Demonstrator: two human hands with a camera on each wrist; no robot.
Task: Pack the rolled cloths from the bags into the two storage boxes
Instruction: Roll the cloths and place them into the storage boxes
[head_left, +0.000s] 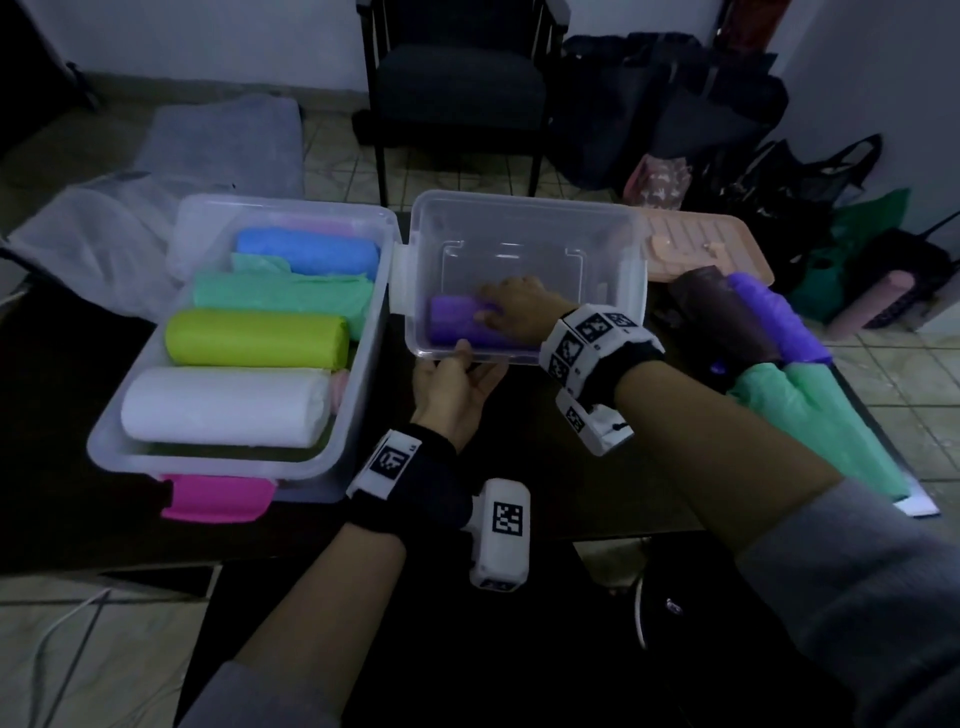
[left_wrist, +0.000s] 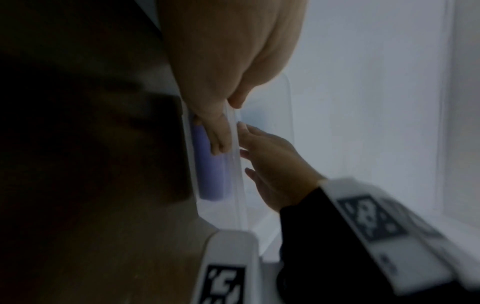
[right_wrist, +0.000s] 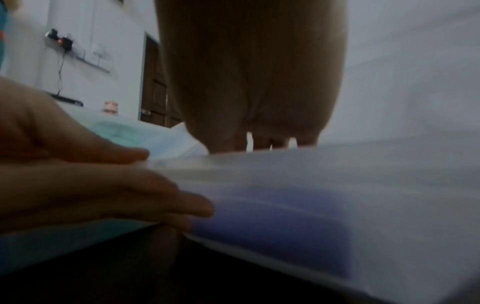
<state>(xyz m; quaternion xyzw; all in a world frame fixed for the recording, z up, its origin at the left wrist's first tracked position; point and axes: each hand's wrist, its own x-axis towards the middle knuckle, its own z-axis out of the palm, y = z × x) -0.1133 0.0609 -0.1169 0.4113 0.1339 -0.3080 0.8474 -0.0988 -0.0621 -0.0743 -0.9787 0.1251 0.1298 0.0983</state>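
Two clear storage boxes sit side by side. The left box (head_left: 106, 441) holds blue, green, lime and white rolls. In the right box (head_left: 519, 200) a purple rolled cloth (head_left: 452, 325) lies against the near wall. My right hand (head_left: 511, 306) reaches in and holds that roll, fingers on its far side and thumb on the near side. My left hand (head_left: 457, 374) grips the right box's near rim, thumb hooked over it. The left wrist view shows the purple roll (left_wrist: 210, 174) through the wall, beside the right hand (left_wrist: 272, 164). In the right wrist view the roll (right_wrist: 272, 222) is blurred.
To the right of the boxes lie a brown roll (head_left: 722, 312), a second purple roll (head_left: 774, 317) and green rolls (head_left: 810, 421). A peach lid (head_left: 701, 244) lies behind them. A pale bag (head_left: 93, 244) is at the far left, and a dark chair (head_left: 457, 88) stands behind.
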